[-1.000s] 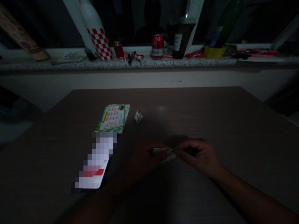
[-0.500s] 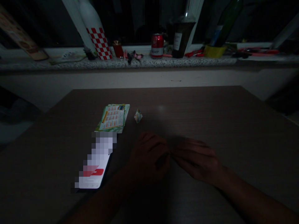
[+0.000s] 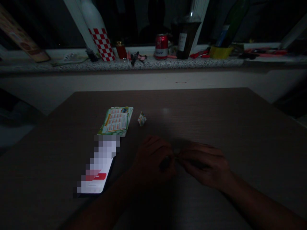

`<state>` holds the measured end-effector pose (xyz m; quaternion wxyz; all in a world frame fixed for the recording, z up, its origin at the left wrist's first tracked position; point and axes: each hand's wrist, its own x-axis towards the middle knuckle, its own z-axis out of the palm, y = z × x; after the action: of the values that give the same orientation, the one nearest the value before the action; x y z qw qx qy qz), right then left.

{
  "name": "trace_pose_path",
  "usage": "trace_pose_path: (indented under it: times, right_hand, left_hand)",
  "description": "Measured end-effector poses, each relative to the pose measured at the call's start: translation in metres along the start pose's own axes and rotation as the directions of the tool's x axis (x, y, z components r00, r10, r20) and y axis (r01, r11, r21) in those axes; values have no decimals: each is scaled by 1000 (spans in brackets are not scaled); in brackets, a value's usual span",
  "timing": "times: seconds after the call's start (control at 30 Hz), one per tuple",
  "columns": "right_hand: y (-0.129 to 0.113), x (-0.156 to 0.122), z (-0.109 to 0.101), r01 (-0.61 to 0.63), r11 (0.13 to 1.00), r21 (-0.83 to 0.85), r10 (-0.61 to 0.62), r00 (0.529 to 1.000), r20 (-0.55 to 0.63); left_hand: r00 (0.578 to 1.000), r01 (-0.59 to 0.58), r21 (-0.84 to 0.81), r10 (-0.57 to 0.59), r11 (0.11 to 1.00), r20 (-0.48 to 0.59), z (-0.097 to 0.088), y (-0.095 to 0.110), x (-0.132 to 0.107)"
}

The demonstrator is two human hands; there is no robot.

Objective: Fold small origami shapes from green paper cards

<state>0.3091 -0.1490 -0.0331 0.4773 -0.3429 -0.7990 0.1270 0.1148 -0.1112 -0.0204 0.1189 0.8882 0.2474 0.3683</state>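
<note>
My left hand point(image 3: 155, 158) is curled closed above the dark wooden table point(image 3: 203, 111). My right hand point(image 3: 203, 163) faces it, thumb and fingers pinched together. Between the two sets of fingertips a tiny pale bit of something shows, too small and dark to name; most of it is hidden by the fingers. Beyond my left hand lies a small folded paper piece point(image 3: 142, 119) with a coloured print. To its left is a stack of printed paper sheets point(image 3: 116, 121). Close to my left forearm lies a phone point(image 3: 96, 179) with its screen lit, part of it blurred out.
Behind the table runs a speckled windowsill point(image 3: 148, 65). On it stand a red-and-white checkered bottle point(image 3: 102, 41), a red can point(image 3: 161, 47), a dark cup point(image 3: 185, 40), a small red jar point(image 3: 121, 50) and a green bottle point(image 3: 227, 28) in a yellow holder point(image 3: 220, 52).
My right hand has shifted slightly, its fingers bending a little more, and a pale speck now shows between the fingertips. My left hand stays nearly in place. The papers and phone have not moved.
</note>
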Motion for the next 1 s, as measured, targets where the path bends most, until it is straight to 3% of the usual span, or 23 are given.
trace_pose_path:
  times: [0.43,0.57,0.7,0.9,1.0]
  right_hand:
    - [-5,3,-1,38,999,30,-40,997,68]
    - [-5,3,0,-26,999,37,24,998,54]
    - [-4,3,3,-105,991,86,101,994,49]
    - [-3,0,9,-192,954,231,195,981,8]
    - [-3,0,9,-226,938,261,232,973,9]
  left_hand:
    - [998,-42,8,41,999,57,2,1,-1]
    - [999,-43,-22,43,999,19,3,0,0]
    - [998,46,-120,-49,992,-28,0,3,1]
    - [965,251,-329,-261,910,15,2,7,-2]
    - [954,279,-381,-299,881,8,5,9,-2]
